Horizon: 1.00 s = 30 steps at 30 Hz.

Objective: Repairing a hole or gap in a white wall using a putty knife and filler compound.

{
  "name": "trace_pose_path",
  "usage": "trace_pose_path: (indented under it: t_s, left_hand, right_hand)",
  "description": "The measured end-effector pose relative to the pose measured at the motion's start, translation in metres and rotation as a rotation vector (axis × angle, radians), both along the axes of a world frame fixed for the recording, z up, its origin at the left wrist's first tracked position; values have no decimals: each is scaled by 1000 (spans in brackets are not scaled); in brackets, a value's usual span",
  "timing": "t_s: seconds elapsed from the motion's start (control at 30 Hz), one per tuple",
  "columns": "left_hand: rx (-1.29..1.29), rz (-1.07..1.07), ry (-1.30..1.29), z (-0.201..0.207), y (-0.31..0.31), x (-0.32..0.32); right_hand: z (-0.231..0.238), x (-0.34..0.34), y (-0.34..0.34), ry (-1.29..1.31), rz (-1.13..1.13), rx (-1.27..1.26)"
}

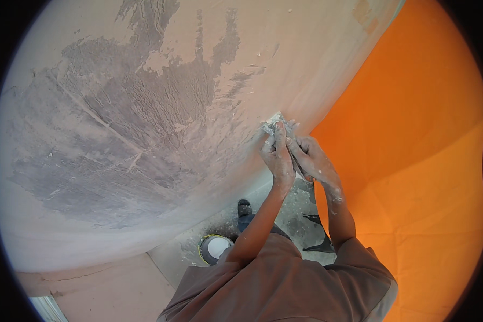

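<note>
My left hand (278, 159) is raised in front of the wall, fingers closed, the fingertips at a lump of wet white putty (275, 119). Close against it, my right hand (316, 162) is closed with curled fingers. Between the two hands runs a thin grey tool, seemingly a putty knife (294, 156), its upper end smeared with putty. Fingers hide most of its shape. Whitish smears cover both hands and the right wrist. Just beyond them, the wall (241, 115) carries pale plaster over rough grey patches.
An orange sheet (402, 139) hangs along the right side. Below on the speckled floor (298, 209) stands a bucket (205, 251) with white material inside, near my shoe (244, 206). A dark flat piece (321, 241) lies by the sheet's lower edge.
</note>
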State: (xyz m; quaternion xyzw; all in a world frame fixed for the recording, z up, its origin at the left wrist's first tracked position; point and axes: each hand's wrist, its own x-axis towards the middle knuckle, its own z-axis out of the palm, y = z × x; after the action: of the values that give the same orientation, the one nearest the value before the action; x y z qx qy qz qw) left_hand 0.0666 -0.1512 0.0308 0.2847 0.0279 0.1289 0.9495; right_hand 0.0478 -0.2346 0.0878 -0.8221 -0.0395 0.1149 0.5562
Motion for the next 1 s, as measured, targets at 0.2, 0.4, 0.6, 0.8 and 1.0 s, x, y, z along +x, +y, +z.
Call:
trace_pose_path:
  t_s: [0.2,0.4,0.6,0.8,1.0]
  left_hand:
    - [252,-5,26,14,24,-5]
    - [448,17,67,27,47,-9]
    - [733,51,88,27,53,-11]
    - [366,53,80,29,28,-11]
    - [100,53,5,16,6,-1]
  right_hand:
    - [-24,-7,6,143,-24,378]
    - [-32,-17,28,181,-35,651]
    - [-61,-2,31,145,-26,782]
    - [-40,-3,11,81,5,450]
    - [-3,-9,9,-97,-80,1]
